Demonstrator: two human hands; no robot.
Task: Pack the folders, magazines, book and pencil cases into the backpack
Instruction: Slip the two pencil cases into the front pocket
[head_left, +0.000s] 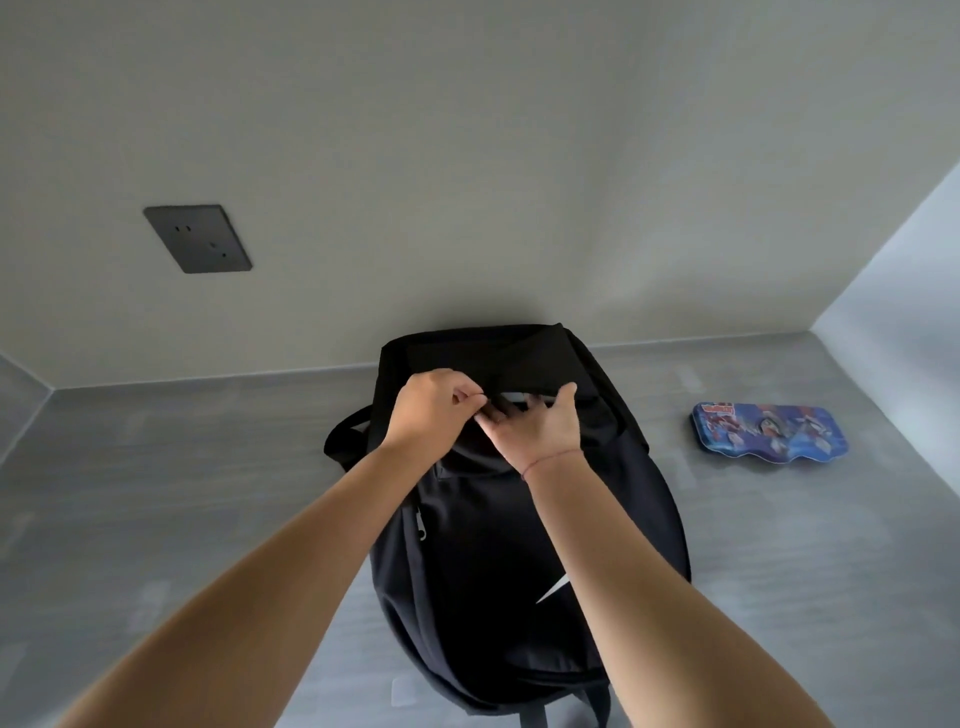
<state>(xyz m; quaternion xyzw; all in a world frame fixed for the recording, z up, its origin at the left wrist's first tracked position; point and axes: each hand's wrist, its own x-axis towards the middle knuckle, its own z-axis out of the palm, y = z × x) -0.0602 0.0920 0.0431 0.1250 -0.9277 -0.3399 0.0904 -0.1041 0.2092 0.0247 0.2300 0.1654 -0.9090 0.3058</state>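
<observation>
Black backpack (519, 519) upright on grey table (156, 493), against wall. Left hand (434, 410) pinches fabric at top opening; right hand (540, 426) spread, fingers hooked into opening edge. Blue pencil case (769, 431) flat on table, right of backpack, apart.

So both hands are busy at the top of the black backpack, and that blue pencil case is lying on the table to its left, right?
Not quite: the head view shows the blue pencil case lying to the right of the black backpack. Both the left hand and right hand are at its top.
</observation>
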